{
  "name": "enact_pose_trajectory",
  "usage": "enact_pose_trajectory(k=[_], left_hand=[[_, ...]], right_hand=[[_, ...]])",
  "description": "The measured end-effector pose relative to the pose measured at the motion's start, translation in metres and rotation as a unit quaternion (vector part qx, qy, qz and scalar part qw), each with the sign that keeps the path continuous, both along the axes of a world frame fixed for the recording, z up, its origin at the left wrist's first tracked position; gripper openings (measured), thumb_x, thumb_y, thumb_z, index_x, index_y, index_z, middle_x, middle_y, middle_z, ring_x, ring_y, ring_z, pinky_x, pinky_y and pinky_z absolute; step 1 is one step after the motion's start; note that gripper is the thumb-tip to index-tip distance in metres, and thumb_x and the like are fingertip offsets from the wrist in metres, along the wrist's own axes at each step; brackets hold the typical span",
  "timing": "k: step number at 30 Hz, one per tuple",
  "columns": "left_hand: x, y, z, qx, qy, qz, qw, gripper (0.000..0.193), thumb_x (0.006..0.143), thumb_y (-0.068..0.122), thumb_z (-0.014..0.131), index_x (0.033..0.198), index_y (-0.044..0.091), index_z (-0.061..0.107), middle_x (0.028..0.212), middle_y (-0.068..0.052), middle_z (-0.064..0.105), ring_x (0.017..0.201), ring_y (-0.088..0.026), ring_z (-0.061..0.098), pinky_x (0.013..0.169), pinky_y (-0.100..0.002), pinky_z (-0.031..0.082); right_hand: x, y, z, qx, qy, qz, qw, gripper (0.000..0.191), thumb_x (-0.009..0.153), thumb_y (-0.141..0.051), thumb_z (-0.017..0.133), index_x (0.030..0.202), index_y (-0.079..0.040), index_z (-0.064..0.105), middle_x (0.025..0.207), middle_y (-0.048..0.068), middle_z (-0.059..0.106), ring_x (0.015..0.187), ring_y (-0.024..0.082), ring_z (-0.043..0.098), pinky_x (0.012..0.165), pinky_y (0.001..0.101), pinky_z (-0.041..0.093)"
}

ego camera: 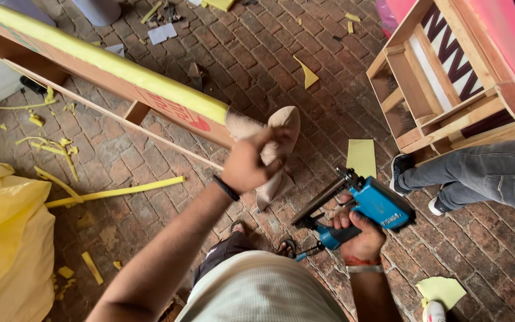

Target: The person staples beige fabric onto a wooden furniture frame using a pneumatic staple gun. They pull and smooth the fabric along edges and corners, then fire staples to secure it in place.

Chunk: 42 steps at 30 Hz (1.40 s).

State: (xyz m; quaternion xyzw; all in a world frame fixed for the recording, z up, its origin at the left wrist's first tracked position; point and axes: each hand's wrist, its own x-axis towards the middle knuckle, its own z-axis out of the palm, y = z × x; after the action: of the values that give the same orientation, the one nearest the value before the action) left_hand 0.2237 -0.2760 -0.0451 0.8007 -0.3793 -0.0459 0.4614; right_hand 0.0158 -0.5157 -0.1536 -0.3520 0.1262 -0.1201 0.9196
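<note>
My left hand (250,162) grips a piece of beige fabric (281,122) pulled over the end of a long wooden frame (120,89) padded with yellow foam (108,62). The fabric hangs down below my fist. My right hand (362,235) holds a blue pneumatic staple gun (368,206) by its handle, low and to the right of the frame's end, its long black magazine pointing left and down. The gun is apart from the fabric. My feet in sandals show below on the brick floor.
Another person's legs in grey jeans (484,176) stand at the right beside a bare wooden furniture frame (430,77). Yellow foam scraps (362,156) and strips (114,192) litter the brick floor. A bulky yellow foam pile (4,238) lies at the left.
</note>
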Motion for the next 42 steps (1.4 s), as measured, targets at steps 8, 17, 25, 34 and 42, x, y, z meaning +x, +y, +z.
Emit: enact_pose_trajectory(k=[8,17,25,34,42], left_hand=[[0.037,-0.023,0.001,0.298,-0.17,0.083,0.936,0.082,0.092,0.077,0.037,0.147,0.018,0.053,0.134,-0.013,0.068,0.11,-0.031,0.069,0.096,-0.051,0.047],[0.034,-0.057,0.033,0.511,0.009,0.119,0.851,0.086,0.083,0.076,0.054,0.153,0.027,0.046,0.087,-0.008,0.078,0.07,-0.024,0.073,0.061,-0.041,0.055],[0.073,-0.122,0.003,0.608,0.052,0.203,0.766,0.04,0.08,0.039,0.077,0.107,0.01,0.075,0.096,-0.013,0.077,0.086,-0.026,0.076,0.07,-0.038,0.061],[0.133,-0.157,-0.076,0.748,0.115,0.243,0.608,0.034,0.084,0.03,0.078,0.113,0.013,0.078,0.118,-0.013,0.074,0.106,-0.032,0.072,0.08,-0.051,0.061],[0.155,-0.197,-0.16,0.771,0.183,0.082,0.605,0.036,0.089,0.035,0.073,0.118,0.014,0.075,0.121,-0.013,0.072,0.11,-0.033,0.068,0.086,-0.054,0.056]], right_hand=[[0.045,-0.02,-0.003,-0.057,0.003,-0.07,0.996,0.041,0.083,-0.013,0.074,0.118,0.005,0.062,0.101,0.01,0.071,0.074,0.019,0.06,0.072,0.039,0.052],[0.121,-0.115,-0.019,-0.168,0.033,-0.006,0.985,0.013,0.086,-0.008,0.07,0.094,0.0,0.065,0.079,0.01,0.065,0.071,0.023,0.064,0.074,0.04,0.056],[0.222,-0.207,-0.027,-0.274,0.09,0.174,0.942,0.015,0.083,-0.009,0.072,0.096,-0.002,0.068,0.08,0.009,0.068,0.072,0.021,0.067,0.073,0.0358,0.055],[0.242,-0.255,-0.032,-0.3,0.072,0.301,0.902,0.018,0.08,-0.011,0.074,0.095,-0.004,0.07,0.08,0.007,0.071,0.069,0.02,0.069,0.07,0.0345,0.056],[0.243,-0.276,-0.061,-0.262,0.064,0.308,0.912,0.017,0.08,-0.009,0.074,0.095,-0.003,0.069,0.078,0.008,0.07,0.068,0.02,0.068,0.067,0.035,0.055]])
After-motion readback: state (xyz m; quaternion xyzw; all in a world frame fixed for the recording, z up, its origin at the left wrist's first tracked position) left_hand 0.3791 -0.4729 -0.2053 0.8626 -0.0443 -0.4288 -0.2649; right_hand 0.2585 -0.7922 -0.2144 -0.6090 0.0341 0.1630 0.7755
